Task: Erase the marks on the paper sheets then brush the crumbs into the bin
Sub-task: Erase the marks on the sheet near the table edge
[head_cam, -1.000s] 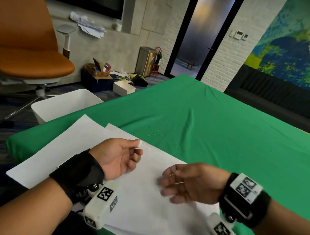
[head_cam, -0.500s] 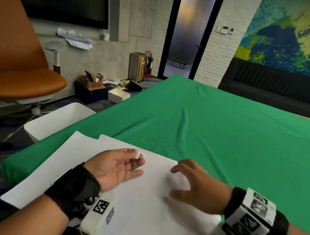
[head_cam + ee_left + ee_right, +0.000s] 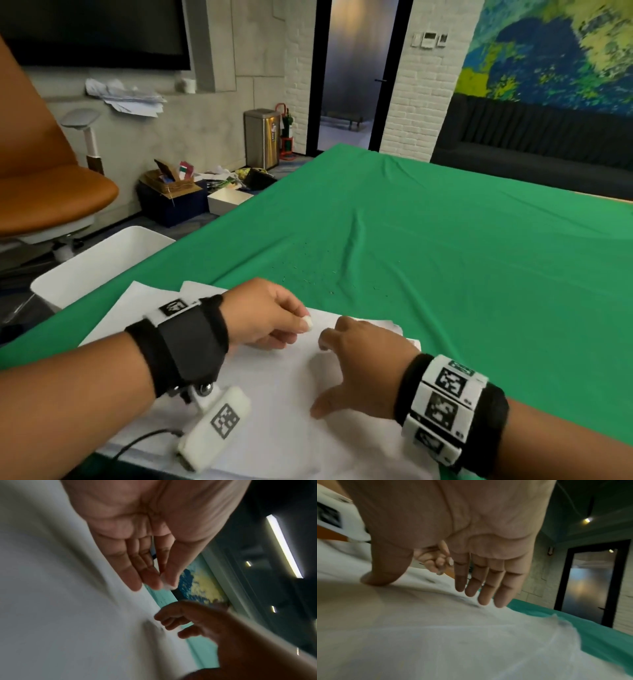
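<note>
Left hand, centre-left of the head view: thumb and fingertips pinching a small white eraser, held just above the top paper sheet. Same pinch confirmed in the left-wrist view, eraser at the fingertips, centre of frame. Right hand, lower centre of the head view: fingers released and spread, thumb tip pressed on the sheet, grasping nothing. In the right-wrist view, fingers straight and just above the paper; contact of their tips not determinable owing to blur. Paper sheets overlapped at lower left of the head view, on the green tablecloth. Crumbs scattered on the cloth just above the sheets, centre of frame. White bin at left of frame, beside the table edge, below table level. Orange chair at far left.
</note>
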The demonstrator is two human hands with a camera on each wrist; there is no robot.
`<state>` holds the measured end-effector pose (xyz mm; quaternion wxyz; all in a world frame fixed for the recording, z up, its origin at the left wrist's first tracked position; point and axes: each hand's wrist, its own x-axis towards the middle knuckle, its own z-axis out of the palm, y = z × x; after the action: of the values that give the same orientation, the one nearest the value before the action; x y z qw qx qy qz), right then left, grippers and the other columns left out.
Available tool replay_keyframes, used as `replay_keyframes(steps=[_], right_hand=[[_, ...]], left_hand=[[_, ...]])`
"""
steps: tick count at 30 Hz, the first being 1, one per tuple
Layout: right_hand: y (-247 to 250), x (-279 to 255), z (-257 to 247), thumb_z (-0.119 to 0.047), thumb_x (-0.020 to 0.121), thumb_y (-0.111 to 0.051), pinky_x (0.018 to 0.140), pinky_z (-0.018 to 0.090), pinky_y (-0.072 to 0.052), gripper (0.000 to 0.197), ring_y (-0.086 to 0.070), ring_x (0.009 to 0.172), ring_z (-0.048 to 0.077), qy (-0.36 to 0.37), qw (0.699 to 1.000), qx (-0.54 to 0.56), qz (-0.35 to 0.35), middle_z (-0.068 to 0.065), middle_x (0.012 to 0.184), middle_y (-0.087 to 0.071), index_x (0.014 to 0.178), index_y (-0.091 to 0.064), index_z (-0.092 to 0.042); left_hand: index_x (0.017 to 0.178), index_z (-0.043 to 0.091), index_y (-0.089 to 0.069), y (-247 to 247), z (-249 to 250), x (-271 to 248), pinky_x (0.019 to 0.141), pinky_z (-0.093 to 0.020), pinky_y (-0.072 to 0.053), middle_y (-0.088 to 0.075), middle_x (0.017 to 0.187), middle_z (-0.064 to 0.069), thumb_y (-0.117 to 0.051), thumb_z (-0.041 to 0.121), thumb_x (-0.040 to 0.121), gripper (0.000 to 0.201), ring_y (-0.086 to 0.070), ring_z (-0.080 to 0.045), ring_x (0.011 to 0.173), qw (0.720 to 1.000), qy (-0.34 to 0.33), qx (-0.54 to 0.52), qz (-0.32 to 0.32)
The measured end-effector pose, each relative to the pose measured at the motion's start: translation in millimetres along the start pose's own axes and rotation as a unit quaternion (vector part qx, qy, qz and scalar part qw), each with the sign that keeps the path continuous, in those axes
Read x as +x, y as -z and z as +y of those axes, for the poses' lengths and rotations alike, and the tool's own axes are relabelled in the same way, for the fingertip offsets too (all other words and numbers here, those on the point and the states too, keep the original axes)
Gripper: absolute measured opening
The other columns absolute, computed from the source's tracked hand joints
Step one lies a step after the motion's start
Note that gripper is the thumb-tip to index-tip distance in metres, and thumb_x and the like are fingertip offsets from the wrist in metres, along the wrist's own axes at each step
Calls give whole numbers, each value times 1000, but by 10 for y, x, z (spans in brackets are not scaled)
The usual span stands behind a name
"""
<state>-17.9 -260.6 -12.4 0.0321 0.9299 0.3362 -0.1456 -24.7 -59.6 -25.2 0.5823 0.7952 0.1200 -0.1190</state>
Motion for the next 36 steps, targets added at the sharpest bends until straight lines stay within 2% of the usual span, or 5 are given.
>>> replay_keyframes(steps=[5,15,23,28,36], right_hand=[[-120,-129,-155,-43,99,-59,91,42,-55,34,-62,109,34,72,996,-30,-41,4,125,-58,124,-69,-22],[-61,-252,-262,-60,91,-67,81,38,-51,55,-60,94,31,78,994,-29,-74,9,120,-60,117,-71,-12],[-127,-244,-259,-59,89,-69,91,44,-55,57,-61,98,33,71,994,-7,-79,8,125,-48,120,-69,-12],[-135,-241,-247,-58,89,-69,82,37,-49,56,-61,99,33,68,995,-14,-75,10,129,-50,121,-68,-12],[-133,-261,-269,-58,91,-67,88,42,-54,55,-62,98,34,64,995,-12,-82,6,132,-46,121,-68,-11]], left_hand=[[97,21,-77,-145,168,159,75,-23,-53,-70,75,14,-76,27,86,13,-66,-5,72,905,-91,414,-35],[82,22,-71,-361,288,322,67,-31,-56,-69,73,10,-68,22,78,5,-64,-12,71,832,-133,527,-108],[89,21,-75,-207,509,622,65,-22,-45,-66,76,13,-69,25,86,9,-64,-14,77,831,-163,532,-28],[86,24,-76,-325,334,383,68,-24,-54,-71,75,15,-73,28,82,6,-63,-2,70,829,-143,525,-131],[92,19,-74,-217,441,712,63,-21,-45,-68,77,11,-69,24,90,8,-64,-14,77,852,-159,498,-9]])
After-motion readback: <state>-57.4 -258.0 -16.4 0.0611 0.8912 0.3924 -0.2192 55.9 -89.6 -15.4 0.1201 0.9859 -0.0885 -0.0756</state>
